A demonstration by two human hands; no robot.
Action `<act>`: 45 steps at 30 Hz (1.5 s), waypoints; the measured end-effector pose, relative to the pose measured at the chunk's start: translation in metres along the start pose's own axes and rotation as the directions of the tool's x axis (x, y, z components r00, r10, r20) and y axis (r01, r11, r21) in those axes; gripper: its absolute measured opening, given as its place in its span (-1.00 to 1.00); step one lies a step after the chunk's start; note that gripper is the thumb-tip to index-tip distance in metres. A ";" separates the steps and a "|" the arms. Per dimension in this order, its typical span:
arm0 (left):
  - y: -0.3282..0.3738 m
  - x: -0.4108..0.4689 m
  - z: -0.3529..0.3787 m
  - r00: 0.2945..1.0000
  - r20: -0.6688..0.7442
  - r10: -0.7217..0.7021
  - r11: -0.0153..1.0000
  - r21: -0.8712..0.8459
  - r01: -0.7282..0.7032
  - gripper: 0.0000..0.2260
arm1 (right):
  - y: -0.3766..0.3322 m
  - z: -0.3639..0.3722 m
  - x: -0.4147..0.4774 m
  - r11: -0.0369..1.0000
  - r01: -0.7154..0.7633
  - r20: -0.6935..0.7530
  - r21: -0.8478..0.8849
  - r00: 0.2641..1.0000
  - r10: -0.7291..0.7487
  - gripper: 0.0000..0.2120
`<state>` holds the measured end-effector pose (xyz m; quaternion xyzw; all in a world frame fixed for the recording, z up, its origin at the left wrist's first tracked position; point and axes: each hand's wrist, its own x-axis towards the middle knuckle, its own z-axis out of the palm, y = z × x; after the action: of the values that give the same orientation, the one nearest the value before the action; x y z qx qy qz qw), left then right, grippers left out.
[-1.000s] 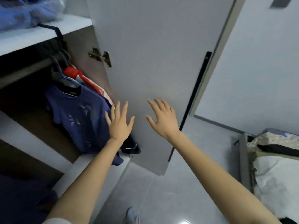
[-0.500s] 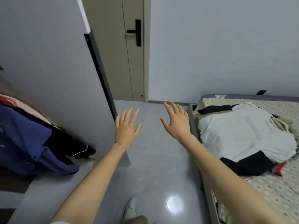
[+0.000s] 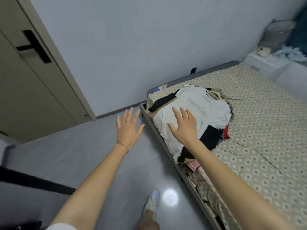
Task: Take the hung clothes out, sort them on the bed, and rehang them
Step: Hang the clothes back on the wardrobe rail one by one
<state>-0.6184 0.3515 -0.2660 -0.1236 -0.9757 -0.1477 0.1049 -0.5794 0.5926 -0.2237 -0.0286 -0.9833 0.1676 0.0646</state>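
Observation:
A heap of clothes [image 3: 199,110] lies on the near corner of the bed [image 3: 265,130]: a white garment on top, with black and red pieces sticking out beneath it. My right hand [image 3: 184,128] is held out flat with spread fingers in front of the white garment; I cannot tell whether it touches. My left hand [image 3: 128,128] is stretched out over the grey floor, left of the bed corner, fingers straight and holding nothing. The wardrobe and its hung clothes are out of view.
A beige room door [image 3: 33,77] with a black handle [image 3: 33,46] stands at the left. The bed frame edge [image 3: 166,143] runs diagonally past my foot [image 3: 150,203]. A white nightstand [image 3: 269,63] with a mesh bin [image 3: 277,34] sits at the far right.
My view has swung right from the wardrobe to the bed. Both hands stayed spread and empty, and the clothes heap now lies under my right hand.

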 end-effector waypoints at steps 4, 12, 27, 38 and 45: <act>0.024 0.073 0.030 0.991 0.053 0.121 0.993 -0.019 -0.120 -0.43 | 0.042 -0.002 0.039 0.989 -0.145 -0.018 -0.017 0.989 0.144 -0.37; 0.060 0.202 0.083 0.954 0.103 0.282 0.960 -0.033 -0.280 -0.38 | 0.106 -0.006 0.104 0.928 -0.371 -0.071 -0.022 0.927 0.369 -0.36; 0.165 0.374 0.202 0.872 0.189 0.451 0.891 -0.137 -0.432 -0.39 | 0.247 0.004 0.223 0.827 -0.561 -0.046 0.031 0.826 0.562 -0.36; 0.209 0.486 0.298 0.801 0.325 0.504 0.862 -0.121 -0.493 -0.42 | 0.337 0.044 0.333 0.776 -0.629 0.073 0.031 0.776 0.626 -0.35; 0.233 0.564 0.395 0.721 0.392 0.571 0.818 -0.194 -0.542 -0.44 | 0.398 0.096 0.399 0.672 -0.739 0.150 0.050 0.671 0.726 -0.36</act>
<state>-1.1558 0.8100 -0.4381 -0.4436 -0.8859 -0.1098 -0.0793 -0.9736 0.9679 -0.3992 -0.4074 -0.8807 0.2328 -0.0648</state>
